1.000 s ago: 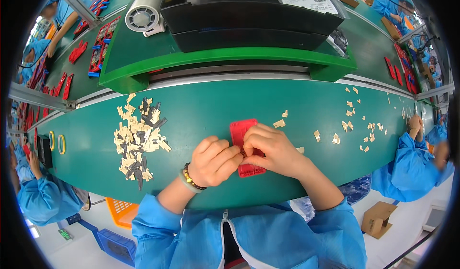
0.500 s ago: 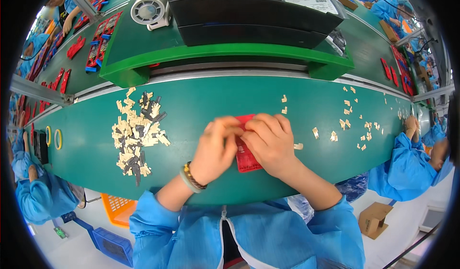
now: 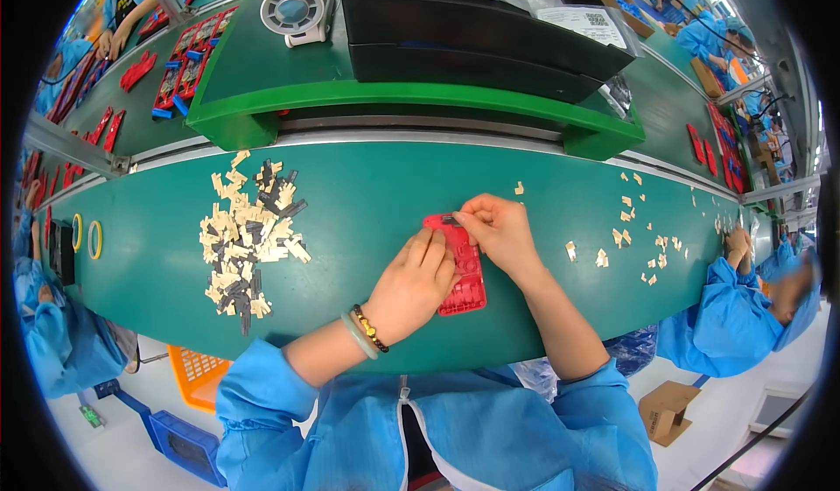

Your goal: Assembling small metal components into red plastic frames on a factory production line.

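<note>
Head view: left hand (image 3: 411, 279) over red case (image 3: 470, 270), grip unclear; I'd level the dark piece (image 3: 450, 220) the right hand (image 3: 497, 228) pinches.

Sky-blue work jacket (image 3: 525, 434), loose, creased cloth. White zipper tape (image 3: 444, 458) down front, small pale zipper pull (image 3: 404, 394) at top; jacket parted below it, dark inner garment (image 3: 418, 440) showing. Left sleeve (image 3: 262, 395) and right sleeve (image 3: 604, 417) same blue, bunched near elbows. Left hand (image 3: 411, 283), right hand (image 3: 499, 233) both bare. Left wrist: smooth pale-green bangle (image 3: 357, 335), plus dark beaded bracelet (image 3: 376, 340) with gold-coloured beads.
</note>
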`<act>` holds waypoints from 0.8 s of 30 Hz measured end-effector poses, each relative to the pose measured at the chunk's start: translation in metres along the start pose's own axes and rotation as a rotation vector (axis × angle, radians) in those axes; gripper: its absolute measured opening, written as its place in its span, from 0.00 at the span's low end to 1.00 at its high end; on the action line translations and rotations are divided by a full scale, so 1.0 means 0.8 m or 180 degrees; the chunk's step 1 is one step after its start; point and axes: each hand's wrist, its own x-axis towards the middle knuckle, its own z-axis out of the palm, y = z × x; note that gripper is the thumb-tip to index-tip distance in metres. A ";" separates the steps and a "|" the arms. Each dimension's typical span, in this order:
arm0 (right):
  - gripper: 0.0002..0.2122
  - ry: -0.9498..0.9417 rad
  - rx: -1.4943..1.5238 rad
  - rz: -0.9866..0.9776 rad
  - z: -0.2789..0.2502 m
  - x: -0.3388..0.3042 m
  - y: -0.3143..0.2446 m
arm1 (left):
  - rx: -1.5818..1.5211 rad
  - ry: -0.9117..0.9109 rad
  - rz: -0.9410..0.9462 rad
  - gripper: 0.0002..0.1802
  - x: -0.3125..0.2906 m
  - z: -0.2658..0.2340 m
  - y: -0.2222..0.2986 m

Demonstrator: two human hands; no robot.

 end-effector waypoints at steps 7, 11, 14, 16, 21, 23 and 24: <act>0.06 0.0263 -0.0401 -0.0288 0.007 0.003 0.008 | -0.0143 -0.0010 -0.0081 0.19 0.003 -0.001 0.000; 0.06 0.0241 -0.0751 -0.0424 0.006 0.002 0.005 | -0.0312 0.0024 -0.0121 0.17 0.007 -0.003 -0.003; 0.06 0.0488 -0.2159 -0.1201 0.012 -0.005 -0.011 | -0.0641 -0.0018 -0.0163 0.18 0.010 -0.009 -0.012; 0.07 0.0772 -0.2489 -0.1450 0.015 -0.017 -0.002 | -0.0653 -0.0063 -0.0119 0.19 0.014 -0.009 -0.014; 0.09 0.0885 -0.2955 -0.2402 -0.002 -0.033 0.008 | -0.0682 -0.0122 -0.0090 0.21 0.025 -0.007 -0.008; 0.09 0.0963 -0.2934 -0.2347 -0.012 -0.034 0.015 | -0.0608 -0.0171 -0.0197 0.23 0.031 -0.006 -0.006; 0.09 0.0972 -0.2876 -0.2345 -0.015 -0.033 0.013 | -0.0630 -0.0161 -0.0129 0.23 0.032 -0.006 -0.006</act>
